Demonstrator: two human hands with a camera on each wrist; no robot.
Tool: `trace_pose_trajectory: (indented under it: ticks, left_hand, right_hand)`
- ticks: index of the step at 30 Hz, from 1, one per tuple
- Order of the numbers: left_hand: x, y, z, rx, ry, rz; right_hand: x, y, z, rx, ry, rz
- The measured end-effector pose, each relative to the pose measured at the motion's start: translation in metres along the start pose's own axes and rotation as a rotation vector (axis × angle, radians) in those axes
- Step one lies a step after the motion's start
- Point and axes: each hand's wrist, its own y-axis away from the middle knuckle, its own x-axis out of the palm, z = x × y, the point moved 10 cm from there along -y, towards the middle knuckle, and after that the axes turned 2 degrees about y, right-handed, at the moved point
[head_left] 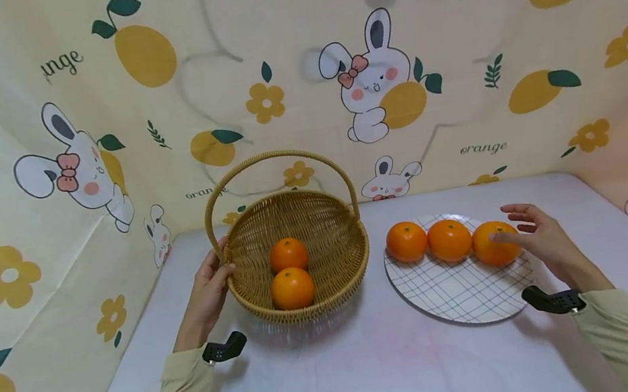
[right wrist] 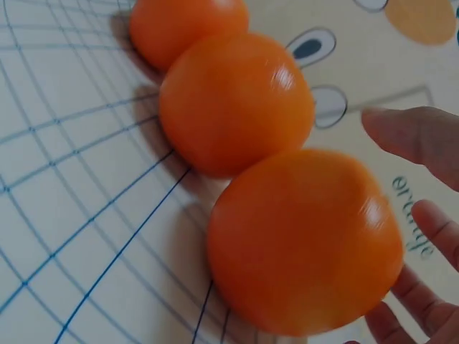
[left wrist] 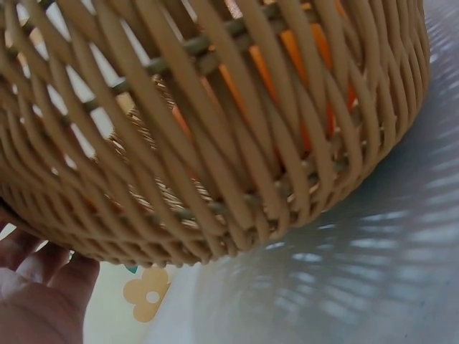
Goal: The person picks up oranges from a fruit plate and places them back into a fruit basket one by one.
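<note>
My left hand (head_left: 211, 293) grips the left rim of a woven wicker basket (head_left: 318, 223), thumb on the near side. The basket is tilted toward me, and its tall handle arches above it. Inside lie two oranges, a rear orange (head_left: 288, 255) and a front orange (head_left: 292, 288). On a round plate (head_left: 460, 299) with a grid pattern, three oranges stand in a row: a left one (head_left: 406, 241), a middle one (head_left: 449, 240) and a right one (head_left: 491, 245). My right hand (head_left: 547, 248) is beside the right orange, fingers spread and thumb in front of it. In the right wrist view, fingertips (right wrist: 430, 215) show close to that orange (right wrist: 308, 244); contact is unclear.
A pale cloth covers the table (head_left: 344, 383). Behind and at both sides hangs a curtain (head_left: 273, 17) printed with rabbits, flowers and oranges. The basket stands left of the plate, with a narrow strip of table between them. Each wrist wears a black device (head_left: 223, 347).
</note>
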Motion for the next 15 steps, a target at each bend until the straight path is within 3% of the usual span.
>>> trace_pose_trajectory:
  ticks: [6, 15]
  left_hand:
    - [-0.001, 0.0, -0.001, -0.007, -0.011, -0.007]
    - [0.0, 0.001, -0.001, -0.018, -0.012, -0.015]
  right_hand:
    - [0.007, -0.005, -0.018, 0.056, 0.022, 0.066]
    - [0.009, -0.001, -0.019, 0.054, 0.059, 0.09]
